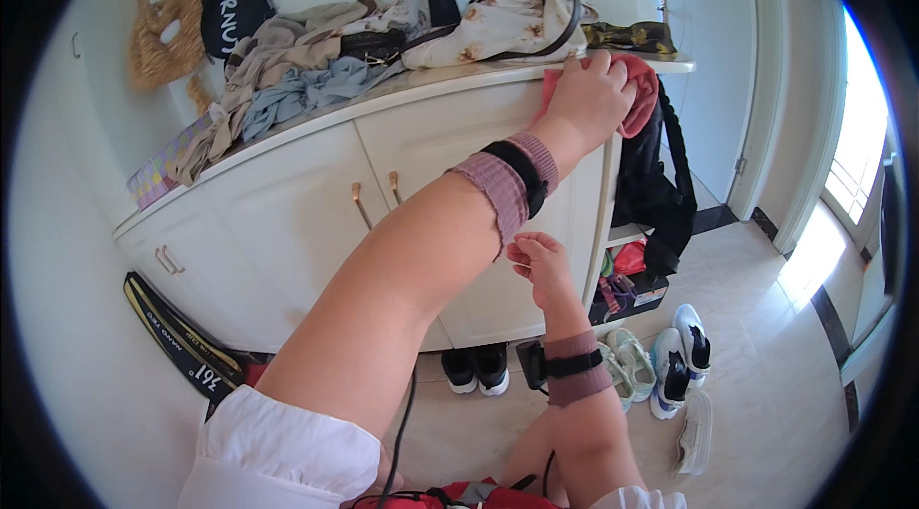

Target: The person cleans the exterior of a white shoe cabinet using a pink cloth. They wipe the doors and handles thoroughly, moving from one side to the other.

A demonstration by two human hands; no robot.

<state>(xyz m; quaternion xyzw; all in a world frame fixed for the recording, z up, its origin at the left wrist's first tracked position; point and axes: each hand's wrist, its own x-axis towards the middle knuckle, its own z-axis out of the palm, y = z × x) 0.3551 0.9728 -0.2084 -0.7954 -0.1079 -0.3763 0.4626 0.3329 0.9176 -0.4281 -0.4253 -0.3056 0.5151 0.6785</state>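
Observation:
My left hand presses a red cloth against the top edge of the white cabinet, near its right end. The cloth is bunched under the fingers and hangs over the edge. Below it, in front of the cabinet door, my right hand is raised with fingers loosely curled and nothing seen in it. A white floral bag with a dark strap lies on the cabinet just behind the cloth. To its left are a blue-grey cloth and a heap of beige clothes.
A black bag hangs at the cabinet's right end, above a shelf with a dark box. Black shoes, white sneakers and pale green shoes stand on the floor. A racket case leans at the left wall.

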